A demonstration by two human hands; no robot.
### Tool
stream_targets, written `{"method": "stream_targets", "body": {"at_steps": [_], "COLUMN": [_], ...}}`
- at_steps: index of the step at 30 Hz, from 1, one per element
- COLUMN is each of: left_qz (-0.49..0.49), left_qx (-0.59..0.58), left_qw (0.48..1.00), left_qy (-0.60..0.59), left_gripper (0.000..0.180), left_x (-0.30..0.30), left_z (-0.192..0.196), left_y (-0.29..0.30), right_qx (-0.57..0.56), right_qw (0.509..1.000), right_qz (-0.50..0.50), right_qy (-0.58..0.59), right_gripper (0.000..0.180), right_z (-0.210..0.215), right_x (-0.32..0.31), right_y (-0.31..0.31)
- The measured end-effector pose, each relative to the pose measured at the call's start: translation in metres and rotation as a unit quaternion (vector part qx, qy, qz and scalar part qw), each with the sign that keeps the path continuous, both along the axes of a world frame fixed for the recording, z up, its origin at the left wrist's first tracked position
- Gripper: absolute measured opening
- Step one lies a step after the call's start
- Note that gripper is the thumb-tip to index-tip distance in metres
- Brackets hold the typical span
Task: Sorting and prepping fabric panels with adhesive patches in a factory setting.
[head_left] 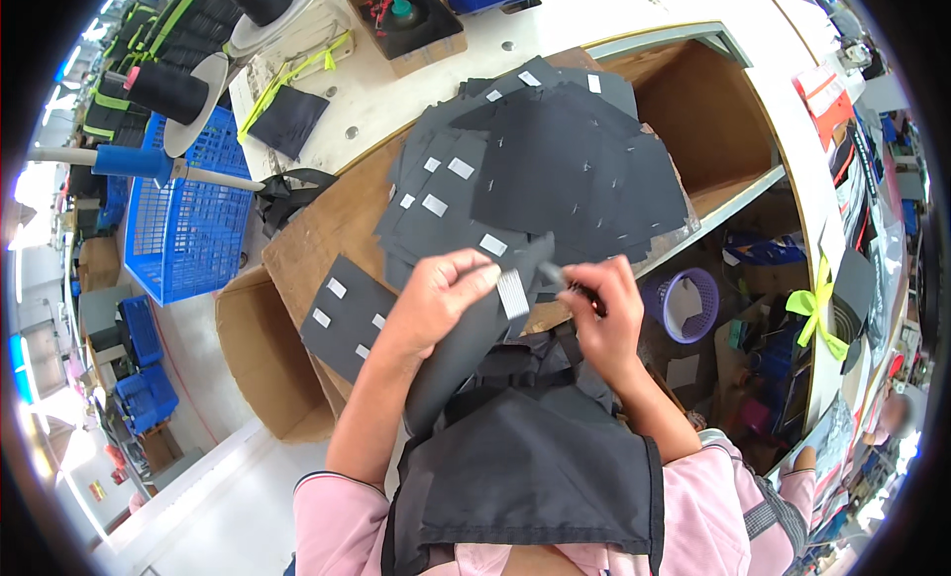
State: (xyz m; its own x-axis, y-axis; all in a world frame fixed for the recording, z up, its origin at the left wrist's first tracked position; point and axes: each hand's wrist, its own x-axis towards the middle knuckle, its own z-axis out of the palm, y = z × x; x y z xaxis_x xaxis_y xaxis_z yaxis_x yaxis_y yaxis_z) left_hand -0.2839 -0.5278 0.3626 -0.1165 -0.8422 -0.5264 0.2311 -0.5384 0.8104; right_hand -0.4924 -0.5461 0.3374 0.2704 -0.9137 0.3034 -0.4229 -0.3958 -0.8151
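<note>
My left hand point(436, 304) pinches the upper edge of a dark grey fabric panel point(451, 353), which hangs toward my lap. A white striped label point(512, 294) shows on the panel beside my fingertips. Close by on the right, my right hand point(609, 309) is closed around a small dark thing, blurred and partly hidden by the fingers. Beyond both hands lies a spread pile of dark grey panels point(540, 170), several with small white labels. Another labelled panel point(342, 323) lies left of my left forearm.
Under the pile is a brown board point(317, 234). A cardboard box point(267, 358) stands at the left, near a blue crate point(188, 224). Black thread cones point(168, 91) stand at the upper left. A purple basket point(713, 309) is low at the right, below the white table's edge point(758, 81).
</note>
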Motion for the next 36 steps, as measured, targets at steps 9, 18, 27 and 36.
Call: {"method": "stream_targets", "body": {"at_steps": [9, 18, 27, 36], "left_qz": [0.274, 0.297, -0.141, 0.062], "left_qx": [-0.086, -0.107, -0.102, -0.053], "left_qw": [0.952, 0.948, 0.971, 0.984], "left_qy": [0.109, -0.023, -0.163, -0.16], "left_gripper": [0.021, 0.038, 0.029, 0.022], "left_x": [0.016, 0.045, 0.013, -0.011], "left_z": [-0.008, -0.053, -0.002, -0.001], "left_y": [-0.004, 0.027, -0.024, -0.005], "right_qx": [0.689, 0.522, 0.447, -0.024], "right_qw": [0.518, 0.786, 0.845, 0.995], "right_qz": [0.097, -0.012, 0.276, 0.034], "right_qy": [-0.498, -0.33, -0.105, 0.091], "right_gripper": [0.032, 0.017, 0.02, 0.041], "right_z": [-0.047, -0.031, 0.007, 0.025], "right_x": [0.029, 0.034, 0.008, 0.005], "right_y": [0.017, -0.026, -0.058, -0.003]}}
